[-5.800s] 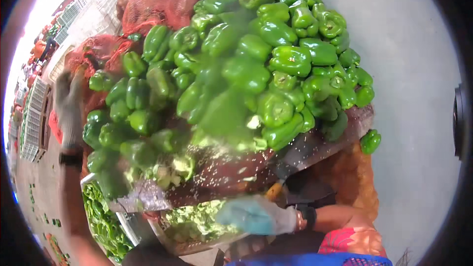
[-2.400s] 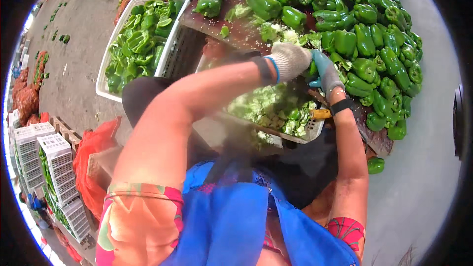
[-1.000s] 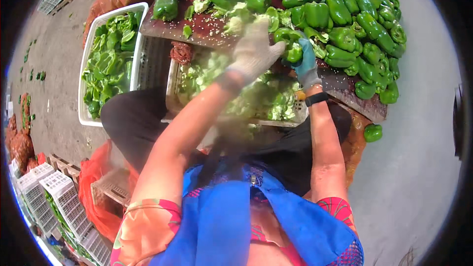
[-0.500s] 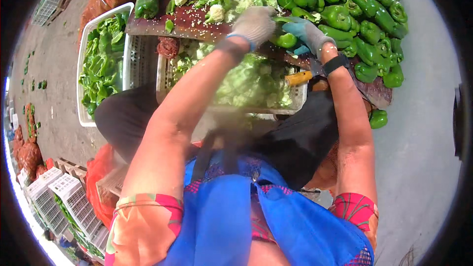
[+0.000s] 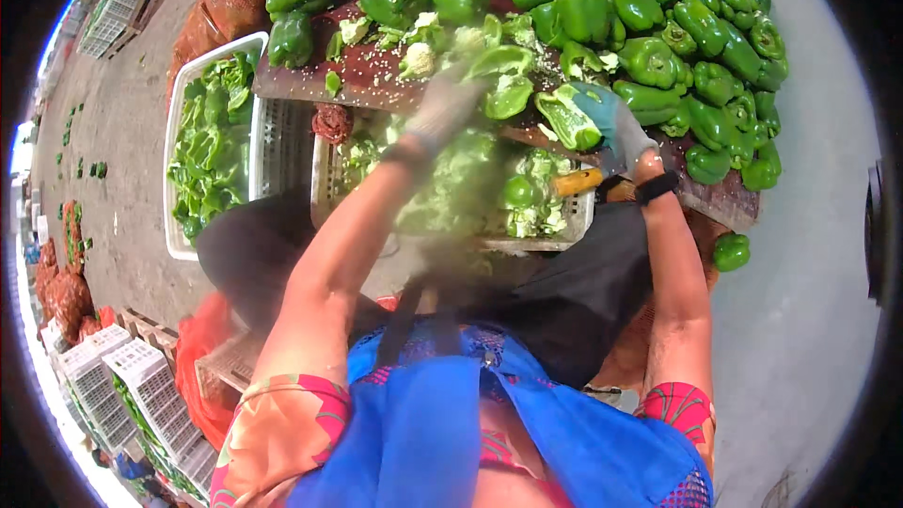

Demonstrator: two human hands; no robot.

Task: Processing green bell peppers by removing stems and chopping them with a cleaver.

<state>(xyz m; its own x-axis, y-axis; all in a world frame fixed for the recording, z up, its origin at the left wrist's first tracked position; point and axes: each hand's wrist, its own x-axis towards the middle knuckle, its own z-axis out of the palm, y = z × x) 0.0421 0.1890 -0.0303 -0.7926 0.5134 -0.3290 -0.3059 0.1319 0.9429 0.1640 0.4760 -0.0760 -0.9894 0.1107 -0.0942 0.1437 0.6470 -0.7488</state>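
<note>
My right hand (image 5: 616,124), in a grey and teal glove, grips a cut green bell pepper half (image 5: 568,119) with its pale hollow inside showing. Just below that hand sticks out the yellow handle of a knife (image 5: 576,182); whether the hand also holds it I cannot tell. My left hand (image 5: 446,105), in a pale glove, is smeared by motion at the board's near edge. Right beside its fingers are cut pepper pieces (image 5: 508,94); its hold on them is unclear. The dark red board (image 5: 292,82) bears pepper cores and scattered seeds.
Whole green peppers (image 5: 705,85) are heaped at the back and right. A white crate (image 5: 256,146) of pepper pieces stands left. Between my knees, another crate (image 5: 546,243) holds pale cores and scraps. One pepper (image 5: 731,251) lies off the board's right corner.
My hands have moved apart; the left went leftward and is blurred. The pepper between them now shows as cut pieces, one half in my right hand. A green-topped core now shows in the scraps crate.
</note>
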